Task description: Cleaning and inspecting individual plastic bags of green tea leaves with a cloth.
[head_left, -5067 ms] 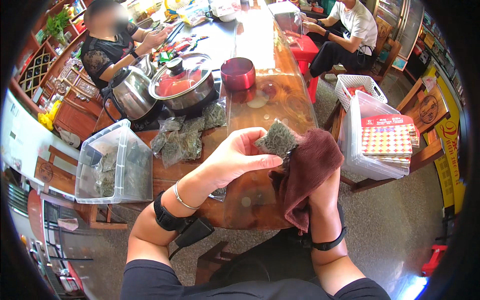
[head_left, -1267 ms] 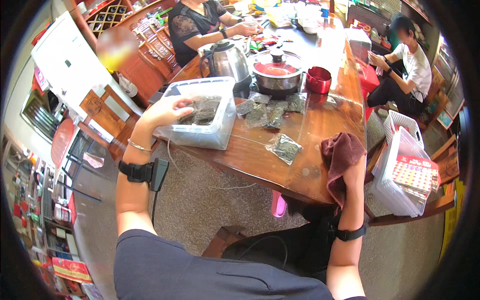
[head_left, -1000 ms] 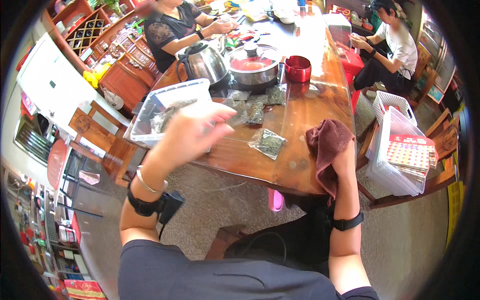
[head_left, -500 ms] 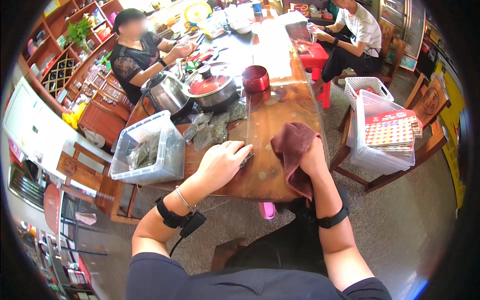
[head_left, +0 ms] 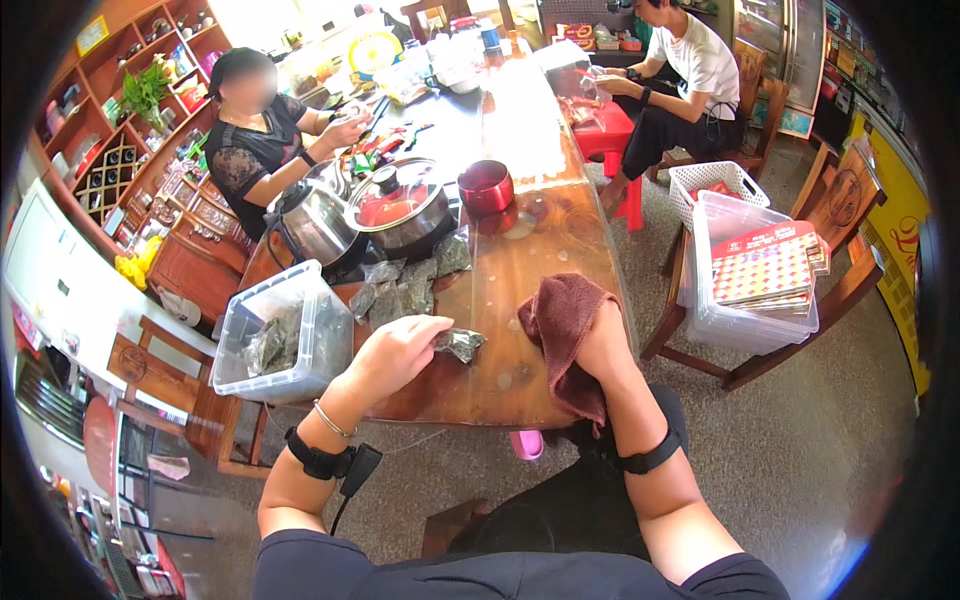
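Observation:
My left hand [head_left: 402, 350] pinches the edge of a small clear packet [head_left: 463, 345] with dark green contents, just over the table's near part. Under my right hand [head_left: 603, 345] a brown cloth [head_left: 560, 310] is bunched; the hand grips it against the wooden table [head_left: 500, 390] near the right front edge, and its fingers are partly hidden by the folds. More flat dark green packets [head_left: 405, 296] lie beyond my left hand. To its left stands a clear plastic bin [head_left: 335, 345] holding similar packets [head_left: 275, 342].
A red pot [head_left: 486, 188], a glass-lidded steel pot [head_left: 400, 215] and a kettle [head_left: 318, 225] stand farther back. One person [head_left: 250, 150] sits at the far left, another [head_left: 690, 75] at the far right. On a chair at right, a clear bin [head_left: 735, 325] holds printed cards.
My left hand has drawn back left and lifted, with the packet now showing at its fingertips. The cloth and right hand sit slightly lower in view, as the whole view has shifted.

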Available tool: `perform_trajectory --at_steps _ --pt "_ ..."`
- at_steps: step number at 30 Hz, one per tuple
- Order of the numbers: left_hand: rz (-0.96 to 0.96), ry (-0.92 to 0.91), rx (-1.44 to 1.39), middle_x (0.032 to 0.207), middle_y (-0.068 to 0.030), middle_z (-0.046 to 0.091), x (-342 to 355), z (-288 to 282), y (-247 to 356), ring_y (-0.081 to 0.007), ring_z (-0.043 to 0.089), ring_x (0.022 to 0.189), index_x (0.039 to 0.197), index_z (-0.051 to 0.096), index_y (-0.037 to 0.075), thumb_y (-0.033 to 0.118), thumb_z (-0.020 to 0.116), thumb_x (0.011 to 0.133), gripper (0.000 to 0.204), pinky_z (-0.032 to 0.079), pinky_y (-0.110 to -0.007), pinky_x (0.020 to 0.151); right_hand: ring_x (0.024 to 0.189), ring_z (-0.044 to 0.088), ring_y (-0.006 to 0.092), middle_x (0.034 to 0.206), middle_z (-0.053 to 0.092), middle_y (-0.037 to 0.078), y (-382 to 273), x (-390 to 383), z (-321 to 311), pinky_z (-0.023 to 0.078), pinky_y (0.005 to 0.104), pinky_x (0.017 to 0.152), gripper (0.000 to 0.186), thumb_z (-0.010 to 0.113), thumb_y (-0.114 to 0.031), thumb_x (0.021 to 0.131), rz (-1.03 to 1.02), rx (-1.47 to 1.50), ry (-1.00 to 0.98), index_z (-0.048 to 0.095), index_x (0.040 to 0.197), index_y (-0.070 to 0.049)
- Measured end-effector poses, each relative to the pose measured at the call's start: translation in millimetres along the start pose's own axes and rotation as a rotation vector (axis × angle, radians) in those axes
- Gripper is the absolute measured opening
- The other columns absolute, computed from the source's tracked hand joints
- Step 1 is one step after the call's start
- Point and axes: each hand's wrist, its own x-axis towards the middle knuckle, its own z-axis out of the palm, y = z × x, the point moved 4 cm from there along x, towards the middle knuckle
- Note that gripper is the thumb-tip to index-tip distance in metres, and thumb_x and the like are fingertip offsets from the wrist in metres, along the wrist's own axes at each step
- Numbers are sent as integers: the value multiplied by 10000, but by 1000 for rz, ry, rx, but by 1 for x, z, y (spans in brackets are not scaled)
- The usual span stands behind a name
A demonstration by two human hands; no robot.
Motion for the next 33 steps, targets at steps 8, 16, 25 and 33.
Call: perform_trajectory --at_steps 8,16,25,33 --pt "-124 195 -785 771 -8 534 50 -5 10 -51 502 695 802 523 7 59 493 842 73 421 -202 582 775 565 263 851 571 118 22 -4 4 438 351 663 261 574 -192 730 -111 202 115 524 933 -36" --pt "-270 276 -1349 798 19 507 103 34 9 -36 431 744 832 489 64 141 439 876 102 345 -186 691 660 448 258 707 440 137 -7 29 -17 387 304 616 202 511 -22 570 -227 62 205 437 757 -12" --pt "-394 210 -1449 737 32 484 97 54 16 -30 414 662 837 486 51 100 492 852 52 345 -179 607 912 528 150 1009 554 93 6 9 -12 421 285 781 370 647 -101 687 76 441 24 522 1025 -18" --pt "-331 180 -1379 720 36 476 92 46 19 -20 390 641 807 493 44 106 510 844 74 311 -170 576 836 538 147 913 580 102 5 14 -9 425 276 743 236 593 -56 738 161 507 35 547 951 35"
